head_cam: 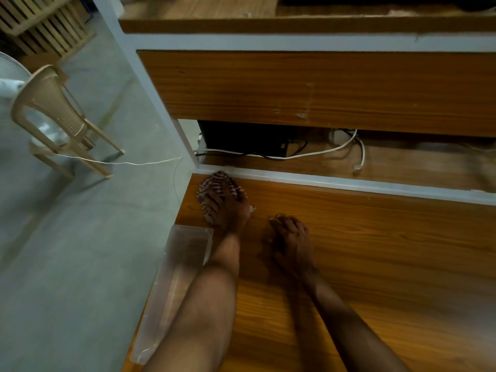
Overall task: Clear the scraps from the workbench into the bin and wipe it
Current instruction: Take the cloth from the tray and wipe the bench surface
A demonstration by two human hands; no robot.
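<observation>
A striped cloth [218, 187] is pressed onto the far left corner of the wooden workbench [349, 237] by the left hand [228, 208], whose spread, nearly straight fingers cover much of it, and a small pale scrap [252, 208] is glimpsed just beside that hand's thumb. The right hand [291, 237] is rested nearby on the bare wood with fingers loosely bent and nothing held. A clear plastic bin [177, 277] at the bench's left edge is partly hidden by the left forearm and blurred; no writing can be read anywhere.
</observation>
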